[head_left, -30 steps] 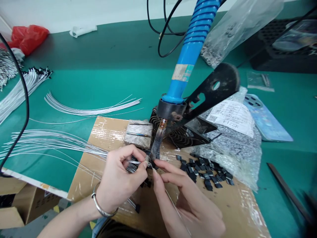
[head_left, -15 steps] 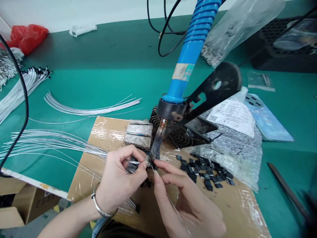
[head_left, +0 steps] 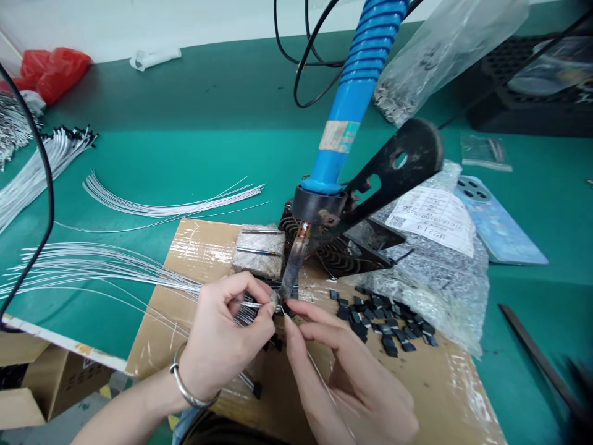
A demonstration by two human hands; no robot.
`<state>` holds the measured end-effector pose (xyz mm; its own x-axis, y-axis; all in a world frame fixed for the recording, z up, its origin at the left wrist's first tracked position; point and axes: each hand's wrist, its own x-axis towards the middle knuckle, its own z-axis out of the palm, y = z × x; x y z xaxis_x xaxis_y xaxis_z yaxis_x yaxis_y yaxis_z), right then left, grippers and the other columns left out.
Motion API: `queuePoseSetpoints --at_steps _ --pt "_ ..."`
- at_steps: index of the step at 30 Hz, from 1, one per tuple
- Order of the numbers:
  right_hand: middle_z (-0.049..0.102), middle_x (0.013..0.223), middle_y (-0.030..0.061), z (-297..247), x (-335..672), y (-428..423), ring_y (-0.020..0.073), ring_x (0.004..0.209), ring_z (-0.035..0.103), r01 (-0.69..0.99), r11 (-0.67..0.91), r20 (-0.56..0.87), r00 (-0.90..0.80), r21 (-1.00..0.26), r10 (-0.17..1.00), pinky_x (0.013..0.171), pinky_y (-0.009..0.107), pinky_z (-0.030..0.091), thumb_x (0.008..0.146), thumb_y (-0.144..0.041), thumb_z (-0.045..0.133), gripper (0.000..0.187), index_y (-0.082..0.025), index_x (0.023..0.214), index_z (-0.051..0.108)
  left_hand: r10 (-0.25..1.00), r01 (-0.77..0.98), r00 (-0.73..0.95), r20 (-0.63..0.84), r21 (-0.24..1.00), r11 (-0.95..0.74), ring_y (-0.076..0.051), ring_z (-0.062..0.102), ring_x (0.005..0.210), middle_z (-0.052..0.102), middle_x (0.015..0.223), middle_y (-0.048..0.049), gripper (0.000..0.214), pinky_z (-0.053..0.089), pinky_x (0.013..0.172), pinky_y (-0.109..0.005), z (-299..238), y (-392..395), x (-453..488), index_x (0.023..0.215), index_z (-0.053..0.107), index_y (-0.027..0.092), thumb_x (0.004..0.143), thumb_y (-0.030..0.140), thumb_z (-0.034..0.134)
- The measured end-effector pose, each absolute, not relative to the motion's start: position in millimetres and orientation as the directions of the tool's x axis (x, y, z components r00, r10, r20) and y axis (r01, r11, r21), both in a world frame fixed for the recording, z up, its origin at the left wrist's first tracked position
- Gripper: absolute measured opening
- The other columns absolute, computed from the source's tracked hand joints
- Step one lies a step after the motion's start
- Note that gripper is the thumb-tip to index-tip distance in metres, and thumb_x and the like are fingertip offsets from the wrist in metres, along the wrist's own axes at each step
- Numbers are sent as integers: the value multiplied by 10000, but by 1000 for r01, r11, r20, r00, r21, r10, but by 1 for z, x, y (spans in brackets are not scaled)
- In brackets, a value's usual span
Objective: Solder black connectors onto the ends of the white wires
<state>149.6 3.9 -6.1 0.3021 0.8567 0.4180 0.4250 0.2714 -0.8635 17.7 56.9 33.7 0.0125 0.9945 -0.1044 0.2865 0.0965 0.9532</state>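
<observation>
Hands (head_left: 231, 334) seem to pinch wires (head_left: 259, 305)

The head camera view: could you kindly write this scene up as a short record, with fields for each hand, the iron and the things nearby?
Left hand: pinches silver wires; metal bangle on wrist.
Right hand: fingers appear to hold a thin wire.
Iron: soldering iron, tip pointing down between the hands, in a black stand.
Nearby: small black parts on cardboard.

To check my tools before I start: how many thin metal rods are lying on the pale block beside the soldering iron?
2. One thin metal rod lies near the far edge of the pale block; the other lies almost parallel, nearer the person. No others show on the block.
</observation>
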Motion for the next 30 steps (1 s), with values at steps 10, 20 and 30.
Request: queuePoseSetpoints --at_steps 10,20,30 --pt "845 892 23 -2 148 2 174 814 839 455 234 400 314 -859 861 777 226 629 862 -61 782 185 -227 836 704 995 285 7 -95 954 89 -176 695 679 772 725 -42 103 521 624 -252 34 55 18 665 679 185 755 136 670" --pt "840 902 40 -6 150 3 194 818 834 417 258 401 303 -872 865 769 257 647 861 -53 770 193 -232 839 702 993 273 11 -115 956 107 -173 699 689 768 732 -41 93 530 640 -247 32 56 18 670 676 181 752 138 671" --pt "818 878 46 -11 163 0 167 767 794 353 103 262 439 -930 860 750 248 636 944 -224 766 53 -210 924 719 983 246 36 -181 955 167 -163 674 661 773 725 -51 74 518 621 -242 26 54 10 670 675 171 739 152 696"
